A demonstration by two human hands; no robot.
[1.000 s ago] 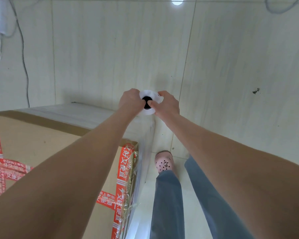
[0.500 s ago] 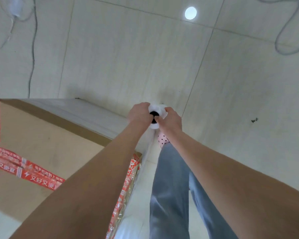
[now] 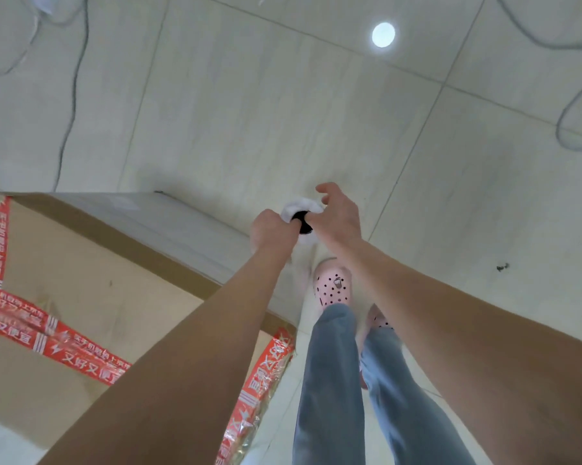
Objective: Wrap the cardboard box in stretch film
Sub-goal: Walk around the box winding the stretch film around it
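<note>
**Both hands at the film roll, beside the box's far corner**

The cardboard box stands on the tiled floor at the lower left of the view, its brown top face crossed by strips of red tape printed with white characters. Just past its far right corner, the stretch film roll is held upright, seen end-on as a white ring round a dark core.

The left hand is on the roll's left side, its grip closed round the roll with the fingers curled into a fist. The right hand is at the roll's right side with a wide, loose grip: the fingers are spread and lifted off the roll. Whether its thumb reaches into the core cannot be told.

A pale sheet of film runs down from the roll along the box's right side. Crinkled clear film also lies over the red tape at the near right corner.

Below the hands is a pink clog with dark holes, and blue jeans above it. Grey cables trail over the floor at the upper left and upper right, and a round spot of light shines on a tile.
</note>
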